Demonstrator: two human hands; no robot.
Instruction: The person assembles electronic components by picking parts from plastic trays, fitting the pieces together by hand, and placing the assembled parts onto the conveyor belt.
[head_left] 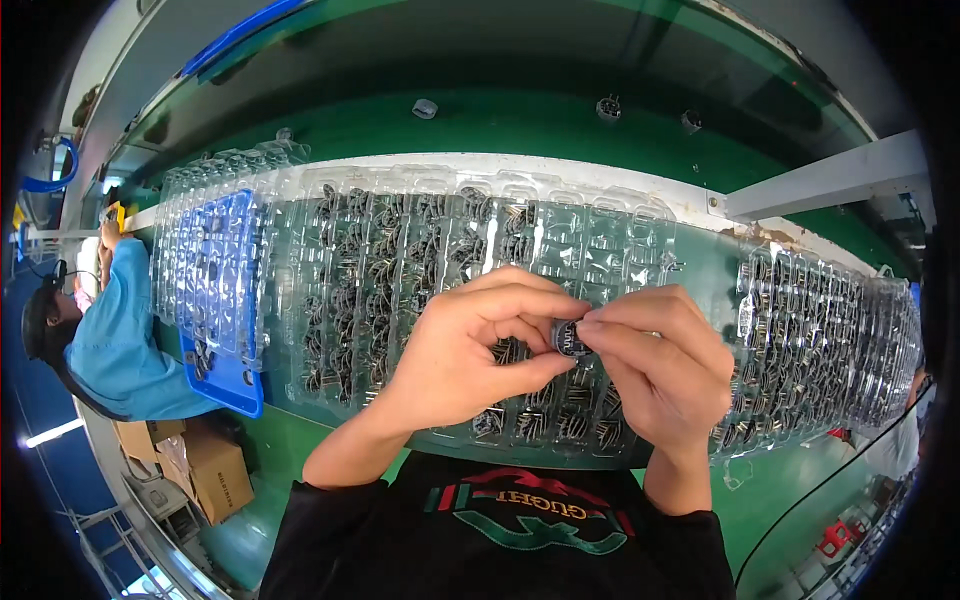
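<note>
My left hand (pixel 465 340) grips a small round dark component (pixel 569 338) between thumb and index finger. It has a pale zigzag pattern on its face. The fingers of my right hand (pixel 668 365) are pinched together at the component's right edge, so both hands meet on it. Below them lies a clear plastic blister tray (pixel 640 240) with many compartments. Dark parts with wires or metal pins fill its left columns and near rows, while several far-right compartments hold nothing visible. My hands cover part of its middle.
A blue tray (pixel 251 398) with clear plastic trays on it stands at left. Another filled clear tray (pixel 748 262) lies at right, beside stacked trays (pixel 890 330). Across a white rail, the green surface (pixel 520 115) carries several small parts. A person in blue (pixel 140 340) works at far left.
</note>
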